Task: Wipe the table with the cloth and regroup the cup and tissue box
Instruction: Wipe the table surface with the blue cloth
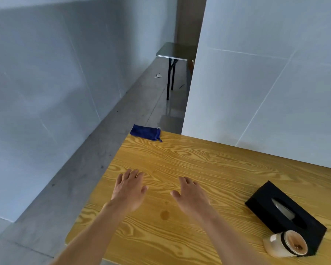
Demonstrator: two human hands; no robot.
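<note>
A folded blue cloth (146, 132) lies at the far left corner of the yellow wooden table (208, 161), partly over the edge. A black tissue box (287, 215) sits at the right, with a white cup (286, 244) touching its near end; brown residue shows inside the cup. My left hand (129, 189) and my right hand (192, 196) hover palm-down over the middle of the table, fingers straight, holding nothing. Between the wrists, a small brownish stain (164, 214) marks the wood.
White panel walls stand behind the table at the right (266, 83) and across the grey floor at the left (46, 83). A small dark table (175, 52) on black legs stands in the passage beyond. Bits of litter (158, 75) lie on the floor.
</note>
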